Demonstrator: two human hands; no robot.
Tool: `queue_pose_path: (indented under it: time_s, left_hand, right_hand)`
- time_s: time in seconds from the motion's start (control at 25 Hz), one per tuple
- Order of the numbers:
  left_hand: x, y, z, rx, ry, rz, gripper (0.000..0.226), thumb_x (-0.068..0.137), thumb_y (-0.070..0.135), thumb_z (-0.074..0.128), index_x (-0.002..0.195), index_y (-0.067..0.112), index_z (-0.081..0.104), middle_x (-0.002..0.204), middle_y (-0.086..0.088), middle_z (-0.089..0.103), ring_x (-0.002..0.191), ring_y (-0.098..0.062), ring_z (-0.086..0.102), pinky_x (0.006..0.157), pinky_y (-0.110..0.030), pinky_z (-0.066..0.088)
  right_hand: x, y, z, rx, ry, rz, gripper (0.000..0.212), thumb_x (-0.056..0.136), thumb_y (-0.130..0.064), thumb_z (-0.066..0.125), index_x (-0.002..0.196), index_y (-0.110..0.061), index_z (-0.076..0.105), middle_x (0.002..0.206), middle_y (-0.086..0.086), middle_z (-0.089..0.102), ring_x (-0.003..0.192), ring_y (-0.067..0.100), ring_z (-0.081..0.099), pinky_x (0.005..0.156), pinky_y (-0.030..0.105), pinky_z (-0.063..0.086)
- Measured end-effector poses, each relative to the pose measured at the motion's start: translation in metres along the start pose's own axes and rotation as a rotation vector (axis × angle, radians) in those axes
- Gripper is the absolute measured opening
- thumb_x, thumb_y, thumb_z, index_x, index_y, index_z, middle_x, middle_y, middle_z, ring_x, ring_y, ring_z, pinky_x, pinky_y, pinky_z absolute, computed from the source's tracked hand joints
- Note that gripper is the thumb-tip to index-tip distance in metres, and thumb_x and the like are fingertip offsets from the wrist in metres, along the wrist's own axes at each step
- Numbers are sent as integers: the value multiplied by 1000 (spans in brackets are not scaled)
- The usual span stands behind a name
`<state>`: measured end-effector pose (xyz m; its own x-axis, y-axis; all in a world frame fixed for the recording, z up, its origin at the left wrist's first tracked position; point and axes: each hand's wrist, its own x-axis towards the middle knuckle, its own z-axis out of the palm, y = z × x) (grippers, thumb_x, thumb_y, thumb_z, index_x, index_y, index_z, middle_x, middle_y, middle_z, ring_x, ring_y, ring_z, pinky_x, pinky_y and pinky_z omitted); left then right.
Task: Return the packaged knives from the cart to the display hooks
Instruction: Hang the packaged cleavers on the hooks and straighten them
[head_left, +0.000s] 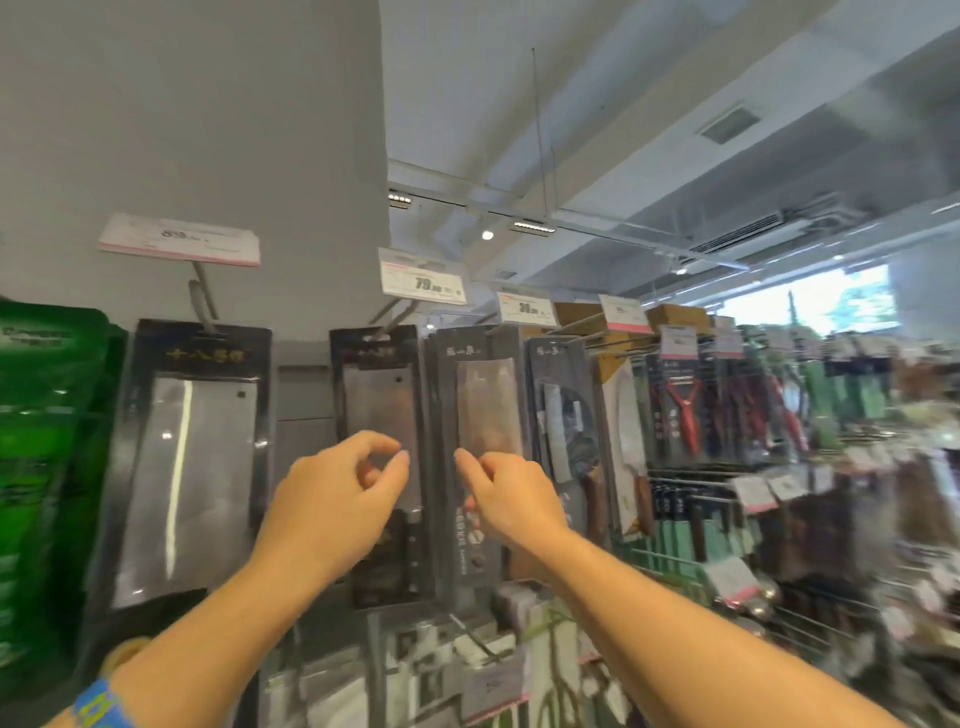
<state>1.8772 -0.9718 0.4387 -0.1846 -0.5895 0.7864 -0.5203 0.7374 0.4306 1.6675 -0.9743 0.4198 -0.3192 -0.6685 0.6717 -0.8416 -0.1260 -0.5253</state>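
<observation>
**Packs up on the hooks, both hands free**

The big cleaver pack (192, 467) hung on the wall, and beside it the centre pack (379, 405) and the grey pack (483, 395) were each up on a hook. That much looked done. The left hand (337, 493) hovered before the centre pack and the right hand (511, 493) before the grey one, fingers loosely curled, pinching nothing. Blurred packs (332, 686) lay low down, perhaps in the cart and perhaps left to hang.

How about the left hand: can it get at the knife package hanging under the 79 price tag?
Probably yes: the left hand is raised right in front of the knife package, nothing between them. The right hand is before the neighbouring package, out of the way. Whether they touch is unclear.
</observation>
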Motion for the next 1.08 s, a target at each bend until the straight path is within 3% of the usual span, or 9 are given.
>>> queue_pose_path:
  time_s: [0.16,0.28,0.36,0.44,0.6,0.8,1.08]
  left_hand:
    - [-45,-8,42,-384,-173,-50,10,93,34,67,88,41,72,69,10,73,58,0,66,63,-32,57]
    - [-100,-18,86,-544,-324,-90,26,90,27,71,89,52,70,69,7,74,48,-6,61,54,-23,54]
    - [-141,-25,118,-670,-433,-194,30,90,16,72,81,44,76,67,-1,74,40,-10,57,43,-19,48]
    - [-188,-31,156,-737,-565,-293,26,93,12,69,81,34,79,69,-4,74,40,-12,55,41,-20,46]
    - [-316,-28,222,-734,-878,-465,16,100,23,59,93,25,74,75,4,74,43,-15,55,49,-25,44]
    - [-507,6,267,-605,-1362,-636,16,103,20,56,96,18,70,81,-4,72,41,-9,54,45,-22,38]
    - [-655,128,307,-438,-1766,-528,17,104,14,52,99,8,67,80,-8,67,40,-12,52,34,-15,33]
  right_hand:
    - [-86,21,-31,421,-40,-9,24,98,-39,66,80,-22,70,70,0,74,57,11,68,55,29,54]
    - [-170,61,-46,372,-77,102,11,89,-41,71,84,-32,72,75,-1,77,58,12,69,54,18,49]
    - [-227,95,-52,329,-77,268,9,90,-36,74,84,-30,73,75,0,78,59,13,71,54,17,49]
    - [-293,133,-57,298,-41,484,11,95,-25,72,84,-23,72,77,3,78,58,16,72,50,20,46]
    - [-456,183,-76,235,77,920,14,101,-16,61,90,-10,68,80,5,77,55,19,68,46,23,42]
    - [-664,191,-118,197,269,1419,17,104,-25,57,99,-13,68,86,0,76,60,14,69,50,22,44]
    - [-850,179,-206,237,643,1759,25,105,-29,55,101,-9,69,86,2,76,59,13,66,55,27,44]
